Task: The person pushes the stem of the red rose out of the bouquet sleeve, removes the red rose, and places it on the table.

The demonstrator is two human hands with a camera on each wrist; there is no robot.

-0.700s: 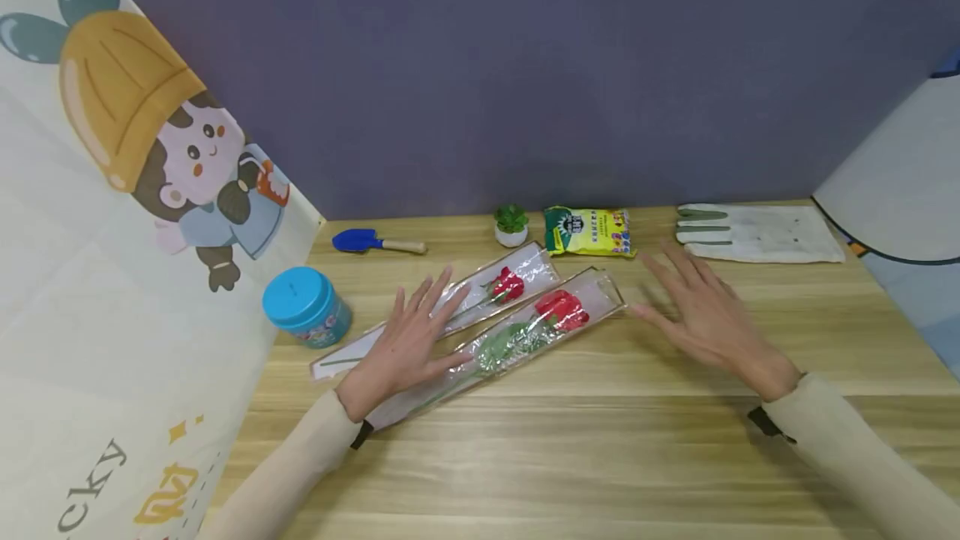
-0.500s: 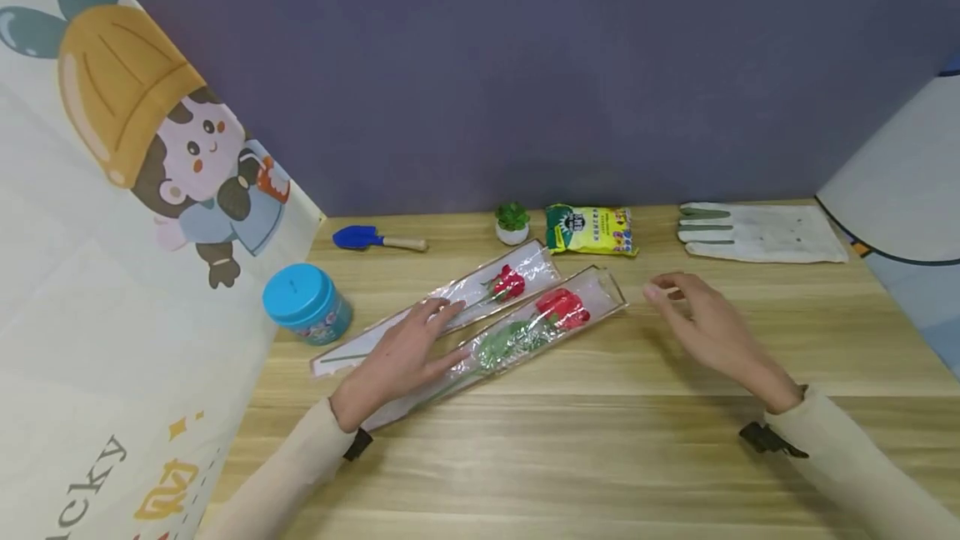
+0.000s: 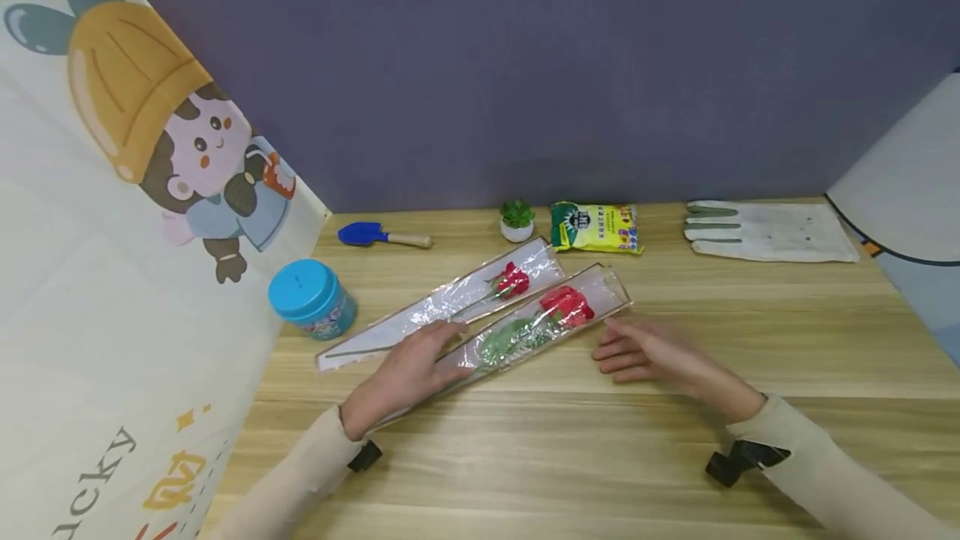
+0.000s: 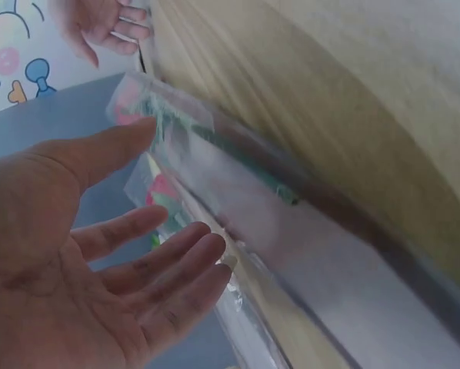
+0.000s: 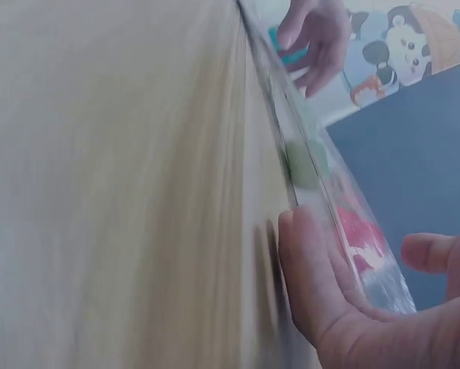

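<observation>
Two single red roses lie in long clear sleeves, slanting across the table. The nearer wrapped rose (image 3: 567, 307) has green leaves and a white backing. Beyond it lies the farther wrapped rose (image 3: 512, 280), with a thin stem. My left hand (image 3: 401, 373) is over the lower part of the nearer sleeve, thumb and fingers apart; the left wrist view shows them loosely bent, gripping nothing. Just to the near side of that sleeve's flower end is my right hand (image 3: 648, 357), fingers slightly bent. Whether it touches the sleeve's edge I cannot tell.
A blue-lidded tub (image 3: 311, 298) stands at the left. Along the back are a blue trowel (image 3: 382, 235) with a wooden handle, a small potted plant (image 3: 517, 221), a yellow-green packet (image 3: 597, 227) and a white glove (image 3: 772, 230). A dark panel (image 3: 525, 73) rises behind.
My right hand has come in leftward and toward me, from beyond the sleeve's end to beside it. My left hand has drawn its spread fingers in and down over the nearer sleeve.
</observation>
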